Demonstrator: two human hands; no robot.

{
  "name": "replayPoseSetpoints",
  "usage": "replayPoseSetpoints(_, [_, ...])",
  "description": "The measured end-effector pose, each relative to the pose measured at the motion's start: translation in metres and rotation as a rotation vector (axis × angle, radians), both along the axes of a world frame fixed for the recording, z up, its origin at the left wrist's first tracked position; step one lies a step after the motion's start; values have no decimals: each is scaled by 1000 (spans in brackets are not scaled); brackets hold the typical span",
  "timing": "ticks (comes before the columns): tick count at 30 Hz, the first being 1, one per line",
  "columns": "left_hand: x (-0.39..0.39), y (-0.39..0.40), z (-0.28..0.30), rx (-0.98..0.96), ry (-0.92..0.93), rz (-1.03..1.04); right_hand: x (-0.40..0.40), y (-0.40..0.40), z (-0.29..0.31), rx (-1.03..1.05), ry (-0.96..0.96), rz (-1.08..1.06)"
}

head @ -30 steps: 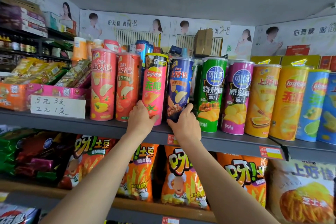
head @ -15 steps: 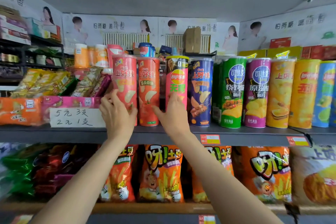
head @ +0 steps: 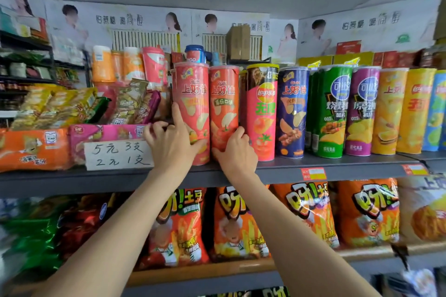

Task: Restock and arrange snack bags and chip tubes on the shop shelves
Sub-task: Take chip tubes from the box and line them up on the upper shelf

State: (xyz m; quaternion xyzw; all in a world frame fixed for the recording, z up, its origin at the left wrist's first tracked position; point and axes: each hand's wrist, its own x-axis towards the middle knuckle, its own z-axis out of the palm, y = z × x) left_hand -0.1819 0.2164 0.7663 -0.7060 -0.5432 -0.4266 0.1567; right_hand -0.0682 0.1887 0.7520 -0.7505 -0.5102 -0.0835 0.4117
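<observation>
A row of chip tubes stands upright on the grey top shelf (head: 337, 164). My left hand (head: 169, 144) grips the low part of the leftmost pink-red tube (head: 193, 94), with the index finger straight up its left side and the thumb across its front. My right hand (head: 237, 154) grips the bottom of the orange-red tomato tube (head: 223, 103) beside it, fingers curled into the gap before the pink Lay's tube (head: 263, 113). Further right stand a dark blue tube (head: 292, 113), a green tube (head: 331, 113), a purple tube (head: 363, 111) and yellow tubes (head: 389, 111).
A handwritten price card (head: 118, 154) leans on a pink box (head: 106, 131) of snack bars just left of my left hand. Orange snack bags (head: 178, 226) fill the shelf below. Cups and boxes stand behind the tubes.
Both hands have shifted left along the row: from the Lay's and dark blue tubes to the pink-red and orange-red tubes. The view has moved closer to the shelf.
</observation>
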Motion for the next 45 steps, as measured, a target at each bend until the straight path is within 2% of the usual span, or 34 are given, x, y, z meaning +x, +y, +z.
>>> replayPoseSetpoints(14, [5, 4, 7, -117, 111, 68, -2, -4, -9, 73, -44, -58])
replayPoseSetpoints(17, [10, -3, -1, 58, 130, 141, -1, -6, -6, 35, -31, -12])
replayPoseSetpoints(19, [20, -7, -6, 217, 94, 98, 4, -12, -3, 36, -2, 71])
replayPoseSetpoints(22, [41, -19, -8, 281, 31, -82, 26, -30, 3, 225, -15, 133])
replayPoseSetpoints(25, [59, -26, -11, 113, -28, -162, 61, -41, 14, 441, -15, 48])
replayPoseSetpoints(26, [63, -27, -13, 54, -76, -184, 72, -41, 18, 434, -1, 26])
replayPoseSetpoints(28, [69, -27, -17, -8, -141, -204, 84, -36, 18, 288, 25, 29])
replayPoseSetpoints(31, [77, -29, -19, 23, -65, -158, 87, -33, 5, 86, 34, 108])
replayPoseSetpoints(36, [77, -25, -21, 11, -57, -136, 86, -31, -6, 46, 38, 85])
replayPoseSetpoints(38, [69, -25, -17, 100, -81, -141, 80, -35, -1, 146, -62, 1])
replayPoseSetpoints(40, [54, -23, -6, 246, -155, -139, 70, -38, 11, 318, -136, 4])
replayPoseSetpoints(42, [35, -19, 10, 329, -257, -139, 52, -36, 27, 496, -158, 127])
replayPoseSetpoints(45, [8, -9, 33, 303, -406, -179, 23, -23, 55, 660, -233, 293])
